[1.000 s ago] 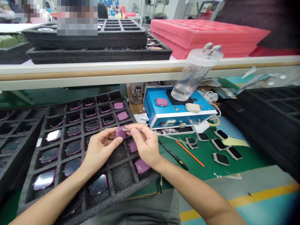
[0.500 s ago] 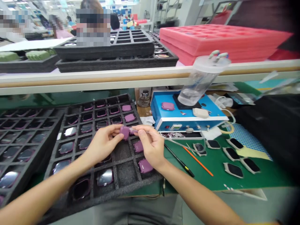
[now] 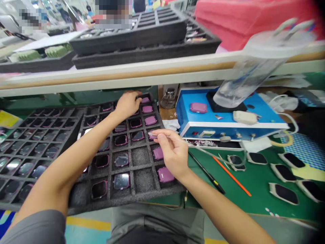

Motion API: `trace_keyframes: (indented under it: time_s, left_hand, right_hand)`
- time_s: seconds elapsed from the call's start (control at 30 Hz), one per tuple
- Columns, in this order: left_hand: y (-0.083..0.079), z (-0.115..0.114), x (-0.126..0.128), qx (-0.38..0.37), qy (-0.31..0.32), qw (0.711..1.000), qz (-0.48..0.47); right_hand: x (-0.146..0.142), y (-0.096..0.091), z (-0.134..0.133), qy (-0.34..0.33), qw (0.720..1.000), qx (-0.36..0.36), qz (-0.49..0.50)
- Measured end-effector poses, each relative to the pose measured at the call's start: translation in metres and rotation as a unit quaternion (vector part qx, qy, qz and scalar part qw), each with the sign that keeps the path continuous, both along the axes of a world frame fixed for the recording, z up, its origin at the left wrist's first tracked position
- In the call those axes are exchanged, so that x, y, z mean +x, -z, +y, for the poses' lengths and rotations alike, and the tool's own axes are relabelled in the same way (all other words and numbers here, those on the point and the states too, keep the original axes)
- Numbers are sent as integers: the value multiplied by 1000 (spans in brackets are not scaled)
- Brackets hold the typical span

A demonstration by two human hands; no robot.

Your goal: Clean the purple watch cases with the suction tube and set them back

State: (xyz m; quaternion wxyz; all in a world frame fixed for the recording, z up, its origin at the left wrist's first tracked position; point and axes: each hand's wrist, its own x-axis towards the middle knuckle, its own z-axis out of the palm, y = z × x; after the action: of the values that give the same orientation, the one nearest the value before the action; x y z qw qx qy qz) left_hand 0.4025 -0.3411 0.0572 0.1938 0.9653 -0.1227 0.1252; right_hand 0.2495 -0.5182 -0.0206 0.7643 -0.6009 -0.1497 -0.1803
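Note:
My left hand [image 3: 127, 105] reaches to the far end of a black foam tray [image 3: 142, 196], its fingertips at a purple device case [image 3: 145, 100] in the far corner cell. Whether those fingers grip the case, I cannot tell. My right hand [image 3: 172, 150] pinches a thin tube with a metal tip [image 3: 152, 135], which hangs over the tray's right column. Nearest that hand lie purple cases [image 3: 157, 153] in their cells. Other cells hold dark glass-faced pieces with pink rims [image 3: 121, 181].
A blue machine [image 3: 228, 118] carries a clear canister [image 3: 256, 78] and a purple case. A green mat [image 3: 254, 200] to the right holds several black-faced pieces, a black pen [image 3: 207, 174] and an orange stick [image 3: 232, 176]. A second foam tray [image 3: 38, 142] adjoins on the left, below a shelf rail [image 3: 122, 76].
My left hand has moved from beside my right hand to the tray's far end, and a purple case now sits in the far corner cell. The view has shifted left.

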Motion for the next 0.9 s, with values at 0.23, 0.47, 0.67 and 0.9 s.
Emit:
trace_keyframes:
  time_s: [0.23,0.47,0.67,0.9]
  left_hand:
    - [11,12,-129,212,99,968,91]
    - [15,7,-136,-128,46,984,118]
    - [28,-5,-148,-475,54,850,220]
    - [28,-9,-151,-501,43,837,216]
  right_hand:
    - [-3,-3,-2,25,1000,-5,12]
    - [-5,-2,2,47,999,1,-16]
    - [-5,3,0,38,998,-33,-21]
    - [-5,3,-1,40,998,-36,-26]
